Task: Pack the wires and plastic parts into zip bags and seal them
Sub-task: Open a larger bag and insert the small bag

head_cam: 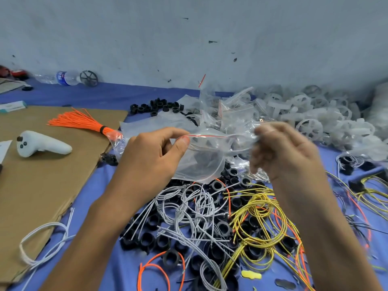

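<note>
One zip bag (201, 162), mouth horizontal, spans left hand (151, 152) and right hand (281, 150).

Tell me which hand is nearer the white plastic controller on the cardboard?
Left. The left hand is next over from the white plastic controller; the right hand lies beyond the left.

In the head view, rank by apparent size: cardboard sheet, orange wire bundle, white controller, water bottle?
1. cardboard sheet
2. orange wire bundle
3. white controller and water bottle look alike; bottle lies farther, so unranked.
</note>
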`<state>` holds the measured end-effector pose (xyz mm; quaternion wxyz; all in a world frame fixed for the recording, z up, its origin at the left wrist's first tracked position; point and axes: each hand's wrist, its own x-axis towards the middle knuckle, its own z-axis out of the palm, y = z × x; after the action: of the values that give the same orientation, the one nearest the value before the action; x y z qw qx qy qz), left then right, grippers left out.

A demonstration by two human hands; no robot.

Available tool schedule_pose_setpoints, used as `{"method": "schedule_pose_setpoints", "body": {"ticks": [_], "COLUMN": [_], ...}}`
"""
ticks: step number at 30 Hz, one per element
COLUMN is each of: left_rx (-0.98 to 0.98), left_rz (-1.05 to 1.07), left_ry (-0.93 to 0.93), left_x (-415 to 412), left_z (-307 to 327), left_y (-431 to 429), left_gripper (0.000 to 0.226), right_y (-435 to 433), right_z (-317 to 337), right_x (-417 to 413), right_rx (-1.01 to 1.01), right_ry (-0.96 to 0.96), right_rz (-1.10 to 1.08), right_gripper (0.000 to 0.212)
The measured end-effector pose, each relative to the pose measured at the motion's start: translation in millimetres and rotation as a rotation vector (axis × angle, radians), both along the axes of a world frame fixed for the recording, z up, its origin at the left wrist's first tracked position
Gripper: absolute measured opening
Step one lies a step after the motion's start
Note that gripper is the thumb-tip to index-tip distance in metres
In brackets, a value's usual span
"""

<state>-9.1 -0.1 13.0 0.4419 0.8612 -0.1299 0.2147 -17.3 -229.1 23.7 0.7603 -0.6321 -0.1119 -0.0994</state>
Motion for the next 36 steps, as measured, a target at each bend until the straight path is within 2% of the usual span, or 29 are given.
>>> {"method": "schedule_pose_setpoints", "body": {"ticks": [1, 2, 4, 6, 8, 10, 12, 14, 16, 20, 24, 28, 30, 32, 36], "left_rx": [-0.005, -0.004, 0.002, 0.005, -0.012, -0.032, -0.035, -0.030, -0.032, -0.045, -0.024, -0.001, -0.006, -0.003, 0.110], "left_rz": [-0.006, -0.007, 0.010, 0.038, 0.058, 0.069, 0.078, 0.079, 0.082, 0.078, 0.077, 0.054, 0.058, 0.057, 0.023], "left_ry": [-0.004, -0.006, -0.008, -0.015, -0.027, -0.036, -0.033, -0.025, -0.016, -0.004, -0.002, 0.014, 0.030, 0.062, 0.161], "left_x": [0, 0, 0, 2, 3, 2, 2, 2, 2, 2, 1, 0, 1, 0, -8], "left_z": [0, -1, -3, -3, -3, -2, -2, -2, -2, -2, -1, -2, -2, -2, 5], "left_y": [-1, -1, -1, 0, 1, 1, 0, 0, 1, 2, 2, 0, -1, -1, -6], "left_gripper": [0.009, 0.010, 0.013, 0.014, 0.015, 0.017, 0.018, 0.018, 0.019, 0.018, 0.019, 0.019, 0.020, 0.017, 0.047], "right_y": [2, 2, 1, -4, -16, -31, -43, -50, -54, -63, -67, -77, -82, -85, -79], "right_z": [-3, -7, -9, -4, 0, -2, -7, -16, -23, -34, -33, -10, 6, 21, 43], "right_x": [-3, -5, -9, -10, -7, -3, 0, 4, 8, 12, 12, 4, -5, -16, -37], "right_rx": [-0.195, -0.384, -0.568, -0.569, -0.643, -0.940, -1.256, -1.422, -1.503, -1.485, -1.495, -1.481, -1.397, -1.231, -0.979], "right_ry": [-0.009, 0.004, 0.018, -0.009, -0.034, -0.013, 0.088, 0.196, 0.269, 0.401, 0.410, 0.238, 0.141, 0.053, -0.119], "right_rz": [0.093, 0.212, 0.380, 0.329, 0.157, 0.016, 0.023, 0.075, 0.095, 0.139, 0.101, -0.047, -0.151, -0.237, -0.326], "right_gripper": [0.021, 0.031, 0.044, 0.035, 0.021, 0.012, 0.010, 0.014, 0.018, 0.023, 0.018, 0.011, 0.010, 0.007, 0.012]}}
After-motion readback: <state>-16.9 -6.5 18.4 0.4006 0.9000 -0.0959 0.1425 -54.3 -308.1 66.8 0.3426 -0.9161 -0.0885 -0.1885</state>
